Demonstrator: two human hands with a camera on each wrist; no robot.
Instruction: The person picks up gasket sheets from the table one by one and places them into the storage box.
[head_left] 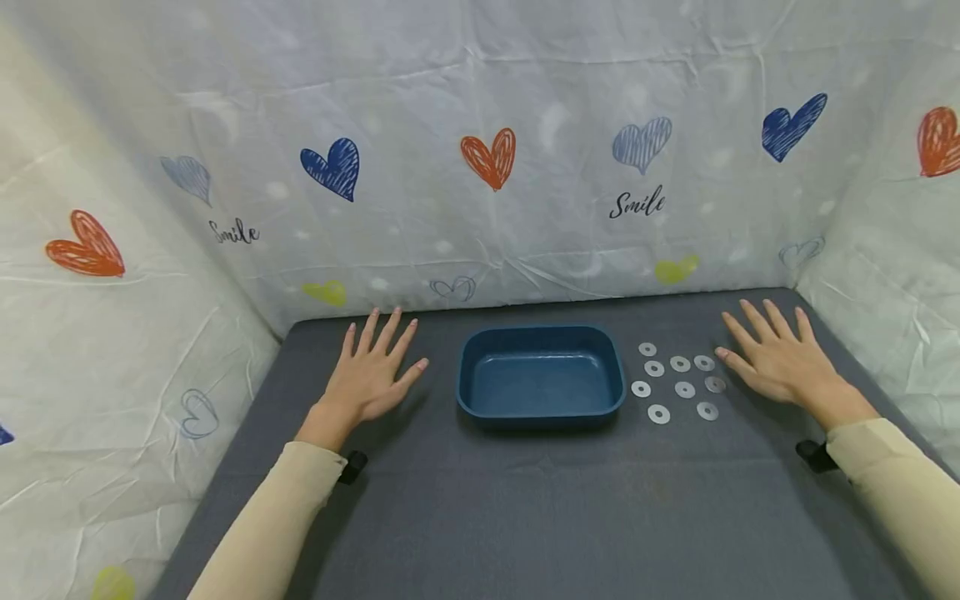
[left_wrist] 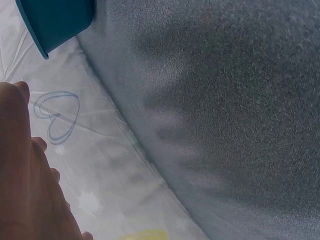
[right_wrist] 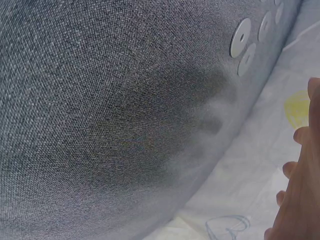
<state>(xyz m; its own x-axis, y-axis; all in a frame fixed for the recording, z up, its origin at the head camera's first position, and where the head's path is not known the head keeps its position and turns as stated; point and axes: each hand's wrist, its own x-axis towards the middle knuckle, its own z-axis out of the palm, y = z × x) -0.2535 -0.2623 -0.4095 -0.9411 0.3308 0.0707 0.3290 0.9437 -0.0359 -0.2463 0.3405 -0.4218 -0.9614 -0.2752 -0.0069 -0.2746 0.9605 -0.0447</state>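
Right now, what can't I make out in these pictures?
Head view: the tray hides its own underside.
Head view: any markings on washers, too small.
Left wrist view: much of the left hand, cut off by the left edge.
Right wrist view: several washers, cut off by the top edge.

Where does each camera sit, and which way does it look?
Head camera: worn on the head, looks forward and down at the tray, washers and table; left hand, right hand and sleeves show.
Left wrist camera: on that wrist, looks past the left hand, at picture's left, toward table, heart-printed cloth and tray corner.
Right wrist camera: on that wrist, looks past the right hand, at picture's right, toward table, cloth and washers.
Head and right wrist share the washers.
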